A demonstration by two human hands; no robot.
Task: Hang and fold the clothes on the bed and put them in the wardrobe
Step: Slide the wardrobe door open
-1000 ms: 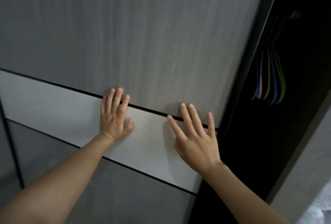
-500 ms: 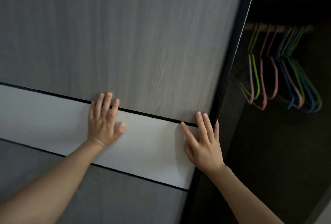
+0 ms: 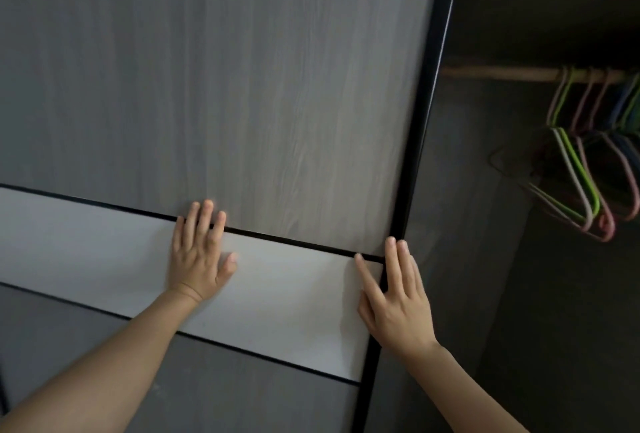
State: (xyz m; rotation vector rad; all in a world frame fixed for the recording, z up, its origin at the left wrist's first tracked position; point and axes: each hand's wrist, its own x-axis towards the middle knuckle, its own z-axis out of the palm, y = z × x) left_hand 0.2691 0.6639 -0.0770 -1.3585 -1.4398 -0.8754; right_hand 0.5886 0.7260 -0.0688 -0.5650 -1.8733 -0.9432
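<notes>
While the left hand (image 3: pixel 199 259) lies flat, fingers straight, on the pale band (image 3: pixel 86 242) of the door (image 3: pixel 242 86) and the right hand (image 3: pixel 394 304), likewise spread and holding nothing, rests at the door's black edge, the wardrobe (image 3: pixel 467 224) stands open beyond on the right, its dim rail (image 3: pixel 498 72) carrying what look like bare coloured hangers (image 3: pixel 585 169).

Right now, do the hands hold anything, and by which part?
Nothing is held. Both hands lie flat on the wardrobe door: the left hand on its pale band, the right hand at its right edge.

Left hand (image 3: pixel 199 259), right hand (image 3: pixel 394 297) flat on wardrobe door (image 3: pixel 242 86).
</notes>
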